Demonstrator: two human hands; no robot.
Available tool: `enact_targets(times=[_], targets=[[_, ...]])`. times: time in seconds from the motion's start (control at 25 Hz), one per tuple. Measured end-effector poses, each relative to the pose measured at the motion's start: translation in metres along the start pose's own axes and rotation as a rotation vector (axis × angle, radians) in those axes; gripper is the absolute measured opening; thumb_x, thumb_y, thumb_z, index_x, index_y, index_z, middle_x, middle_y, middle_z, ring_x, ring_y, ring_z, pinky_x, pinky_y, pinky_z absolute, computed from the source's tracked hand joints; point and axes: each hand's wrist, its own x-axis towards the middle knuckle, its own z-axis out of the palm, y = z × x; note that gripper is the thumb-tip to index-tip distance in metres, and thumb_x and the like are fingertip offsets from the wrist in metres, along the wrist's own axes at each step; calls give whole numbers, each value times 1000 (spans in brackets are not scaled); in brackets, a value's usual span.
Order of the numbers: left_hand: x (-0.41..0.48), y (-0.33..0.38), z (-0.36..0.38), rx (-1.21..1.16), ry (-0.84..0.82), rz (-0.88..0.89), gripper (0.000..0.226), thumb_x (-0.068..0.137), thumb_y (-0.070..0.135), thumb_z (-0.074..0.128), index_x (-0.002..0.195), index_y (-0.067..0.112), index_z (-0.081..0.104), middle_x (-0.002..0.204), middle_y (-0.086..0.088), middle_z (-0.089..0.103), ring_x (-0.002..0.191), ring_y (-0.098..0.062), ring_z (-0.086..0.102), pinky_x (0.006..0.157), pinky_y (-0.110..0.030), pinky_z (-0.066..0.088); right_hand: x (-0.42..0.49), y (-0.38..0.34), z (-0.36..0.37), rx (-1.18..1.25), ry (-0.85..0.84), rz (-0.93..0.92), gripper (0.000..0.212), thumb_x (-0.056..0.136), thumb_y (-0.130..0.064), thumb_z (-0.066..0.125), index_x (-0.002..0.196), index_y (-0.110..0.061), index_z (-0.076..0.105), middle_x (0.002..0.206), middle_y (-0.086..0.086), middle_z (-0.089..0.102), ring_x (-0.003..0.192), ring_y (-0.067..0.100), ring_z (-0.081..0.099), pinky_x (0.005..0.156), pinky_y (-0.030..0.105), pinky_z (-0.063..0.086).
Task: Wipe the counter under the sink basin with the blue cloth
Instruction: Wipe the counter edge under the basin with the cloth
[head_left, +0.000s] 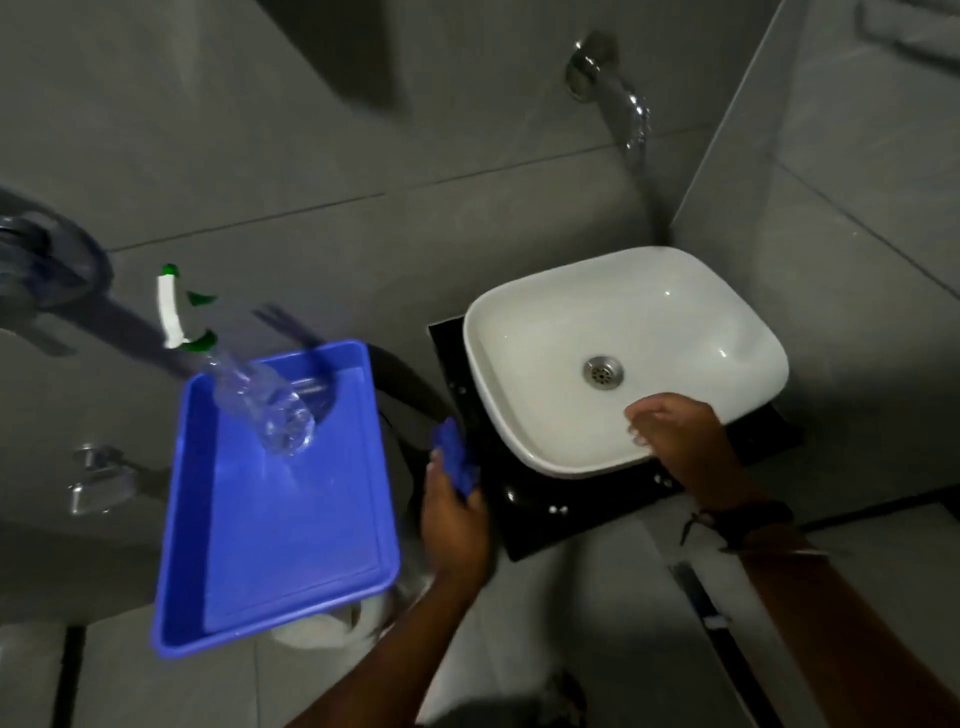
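This was a bathroom or washroom. A white ceramic sink basin (626, 358) with a metal drain (602, 371) sat on a small black counter (540, 514). Above the basin, a chrome spout (626, 101) came out of the grey tiled wall (322, 135). Left of the basin stood a blue plastic tray (280, 566) holding a clear spray bottle (260, 400), and further left were more chrome fittings (98, 478).
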Motion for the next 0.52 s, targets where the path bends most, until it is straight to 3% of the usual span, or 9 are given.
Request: enact_targets(times=[0.08, 0.12, 0.2, 0.28, 0.36, 0.44, 0.52], targets=[[-32, 0, 67, 168, -222, 137, 79, 84, 12, 72, 148, -5, 29, 155, -23, 30, 143, -40, 32, 121, -42, 18, 10, 33, -35, -71, 34, -35, 14, 83, -5, 63, 72, 2, 69, 73, 18, 70, 67, 27, 65, 72, 35, 54], [-46, -6, 91, 309, -356, 213, 93, 85, 33, 72, 151, -4, 19, 160, -21, 15, 148, -40, 18, 123, -41, 9, 12, 47, -44, -87, 37, -31, 16, 83, -7, 62, 69, 0, 67, 72, 16, 70, 67, 29, 66, 71, 34, 54], [-66, -23, 118, 659, -539, 353, 110, 83, 75, 48, 154, 1, 8, 161, -20, -3, 150, -40, -3, 123, -46, -3, 11, 66, -48, -43, 18, 17, 17, 83, -13, 62, 68, -6, 66, 72, 16, 70, 65, 28, 67, 62, 26, 54], [-70, -28, 125, 783, -534, 450, 108, 81, 84, 33, 151, 2, 28, 160, -24, 18, 149, -42, 8, 122, -50, 2, 14, 78, -42, -12, -24, 31, 15, 83, -15, 62, 72, -7, 66, 73, 17, 71, 69, 30, 68, 62, 27, 54], [-66, -22, 124, 804, -474, 523, 93, 81, 82, 39, 131, 5, 58, 147, -27, 45, 143, -44, 30, 120, -53, 20, 21, 82, -31, 7, -67, 15, 17, 85, -17, 62, 73, -6, 65, 74, 18, 69, 73, 35, 66, 64, 33, 53], [-64, -14, 122, 847, -458, 558, 83, 77, 81, 47, 113, 9, 68, 131, -26, 60, 133, -46, 46, 110, -56, 36, 29, 72, -16, -22, -56, -56, 24, 86, -23, 62, 71, -4, 63, 71, 16, 68, 71, 32, 64, 63, 33, 52], [-71, -9, 122, 874, -478, 510, 83, 77, 80, 47, 112, 8, 68, 121, -22, 65, 126, -46, 53, 107, -56, 40, 40, 57, -1, -61, -8, -127, 27, 85, -28, 62, 69, -5, 62, 65, 13, 67, 65, 27, 60, 61, 28, 47]])
